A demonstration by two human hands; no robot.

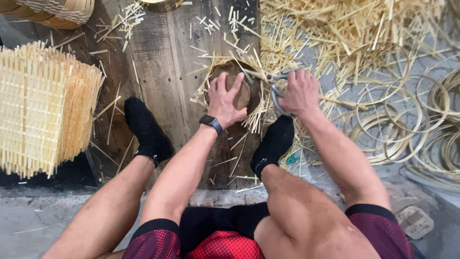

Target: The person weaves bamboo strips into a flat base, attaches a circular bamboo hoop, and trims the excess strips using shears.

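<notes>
Head view, left hand: the left hand point(224, 98) is pressing flat on a round wooden block point(241, 92), fingers spread apart over its top and palm side down, gripping nothing.
Head view, wrist: a dark watch point(211, 123) is sitting on the left wrist.
Head view, right hand: the right hand point(299, 92) is closing around the metal loop handles of a pair of shears point(277, 87), fingers curled together and clamped on them.
Head view, shears: the blades are pointing left toward the block, touching the bamboo strips at its upper right rim.
Head view, basket piece: a small woven bamboo base point(222, 68) is lying under the block, its loose strips point(254, 117) sticking out all around; it is resting on the wooden board between the two feet.
Head view, feet: a left foot in a black sock point(145, 128) is standing on the wooden board point(163, 62), well apart from the block; the right foot in a black sock point(274, 144) is sitting just below the block, among the strips.
Head view, left side: a woven bamboo panel point(43, 108) is lying at the left edge, apart from the hands.
Head view, right side: bamboo hoops point(388, 120) are lying piled on the floor near the right forearm, and a heap of bamboo offcuts point(345, 33) is spreading above them.
Head view, top left: stacked round bamboo rims point(52, 12) are showing partly at the frame edge.
</notes>
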